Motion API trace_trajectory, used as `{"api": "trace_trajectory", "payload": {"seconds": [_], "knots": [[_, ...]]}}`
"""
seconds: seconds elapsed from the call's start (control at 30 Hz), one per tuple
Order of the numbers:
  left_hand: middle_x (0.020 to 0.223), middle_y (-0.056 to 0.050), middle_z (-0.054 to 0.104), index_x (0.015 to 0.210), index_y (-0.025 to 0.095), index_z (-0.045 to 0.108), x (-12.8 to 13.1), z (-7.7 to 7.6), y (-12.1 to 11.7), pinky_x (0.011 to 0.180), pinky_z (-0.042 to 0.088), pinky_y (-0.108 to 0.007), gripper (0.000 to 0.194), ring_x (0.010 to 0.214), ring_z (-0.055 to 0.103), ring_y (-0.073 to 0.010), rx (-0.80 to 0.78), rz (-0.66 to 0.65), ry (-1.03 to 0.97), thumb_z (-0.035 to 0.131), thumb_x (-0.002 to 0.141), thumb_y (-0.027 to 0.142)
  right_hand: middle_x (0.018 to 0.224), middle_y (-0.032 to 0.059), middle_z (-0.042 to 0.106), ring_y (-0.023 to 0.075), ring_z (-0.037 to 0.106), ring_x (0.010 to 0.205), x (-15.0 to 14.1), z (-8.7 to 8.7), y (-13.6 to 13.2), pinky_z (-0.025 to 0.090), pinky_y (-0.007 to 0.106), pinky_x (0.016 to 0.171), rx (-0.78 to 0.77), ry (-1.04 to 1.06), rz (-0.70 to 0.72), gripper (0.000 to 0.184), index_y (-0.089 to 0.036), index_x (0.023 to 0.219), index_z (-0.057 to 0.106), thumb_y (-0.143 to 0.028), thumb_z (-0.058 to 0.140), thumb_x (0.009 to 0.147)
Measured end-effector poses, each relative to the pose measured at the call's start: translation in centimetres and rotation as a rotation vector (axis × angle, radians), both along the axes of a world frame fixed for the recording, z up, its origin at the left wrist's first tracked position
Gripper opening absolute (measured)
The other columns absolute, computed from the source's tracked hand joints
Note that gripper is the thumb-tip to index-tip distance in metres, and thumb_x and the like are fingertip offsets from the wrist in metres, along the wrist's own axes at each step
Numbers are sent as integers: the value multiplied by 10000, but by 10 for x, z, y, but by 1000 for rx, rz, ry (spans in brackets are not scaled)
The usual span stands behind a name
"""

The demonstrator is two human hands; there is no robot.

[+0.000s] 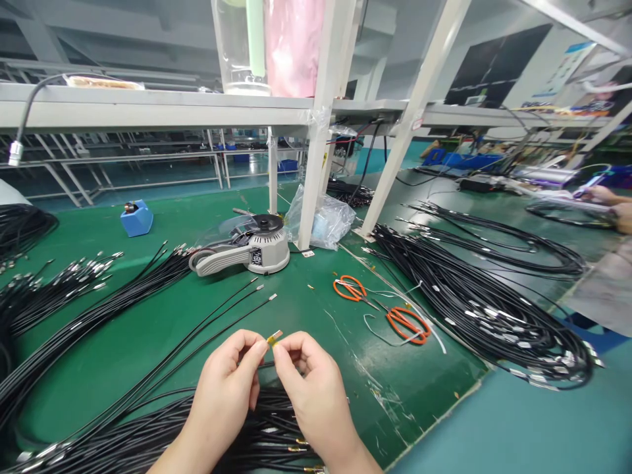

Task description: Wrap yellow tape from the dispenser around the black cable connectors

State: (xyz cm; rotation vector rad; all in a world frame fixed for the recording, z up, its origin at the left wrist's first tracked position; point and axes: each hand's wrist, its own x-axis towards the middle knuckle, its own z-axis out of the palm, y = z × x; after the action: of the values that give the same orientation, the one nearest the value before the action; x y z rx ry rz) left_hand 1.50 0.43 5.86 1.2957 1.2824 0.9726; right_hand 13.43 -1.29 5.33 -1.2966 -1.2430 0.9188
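My left hand and my right hand meet at the fingertips near the front of the green mat. Both pinch the end of a thin black cable with a small yellowish tape piece sticking up between the thumbs. Below my wrists lies a bundle of black cables with metal tips. Three single cables with metal ends run diagonally across the mat just beyond my fingers.
A grey tape dispenser stands behind the hands. Two orange-handled scissors lie to the right, beside a big coil of black cables. More cable bundles spread at left. White frame posts rise behind. Another person's hand is at far right.
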Motion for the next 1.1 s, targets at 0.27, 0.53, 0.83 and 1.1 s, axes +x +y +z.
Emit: {"api": "trace_trajectory", "payload": {"seconds": [0.27, 0.53, 0.83, 1.1], "knots": [[470, 69, 449, 623, 158, 518, -1, 4, 4, 349, 330, -183, 348, 327, 431, -62, -145, -110, -311, 624, 722, 475, 710, 38, 632, 169, 583, 659, 2, -2, 2, 473, 286, 632, 8, 37, 21, 166, -173, 730, 574, -305, 539, 824], [450, 57, 437, 618, 129, 581, -6, 6, 8, 314, 302, -162, 278, 320, 369, -42, -266, -245, -551, 673, 725, 369, 709, 19, 618, 156, 573, 669, 5, 1, 2, 465, 276, 647, 54, 108, 82, 154, -176, 723, 578, -291, 561, 824], [418, 57, 408, 572, 127, 569, -11, 4, 12, 350, 271, -166, 309, 324, 338, -34, -291, -414, -571, 673, 740, 364, 684, -21, 547, 129, 517, 670, 10, 1, 0, 432, 257, 660, -22, 258, 192, 201, -177, 701, 540, -338, 598, 806], [366, 61, 388, 557, 127, 555, -17, -2, 16, 361, 259, -179, 338, 303, 415, -68, -335, -525, -568, 678, 717, 398, 717, -28, 573, 115, 521, 679, 11, -2, 0, 426, 236, 661, -68, 463, 232, 179, -177, 767, 592, -298, 715, 721]]}}
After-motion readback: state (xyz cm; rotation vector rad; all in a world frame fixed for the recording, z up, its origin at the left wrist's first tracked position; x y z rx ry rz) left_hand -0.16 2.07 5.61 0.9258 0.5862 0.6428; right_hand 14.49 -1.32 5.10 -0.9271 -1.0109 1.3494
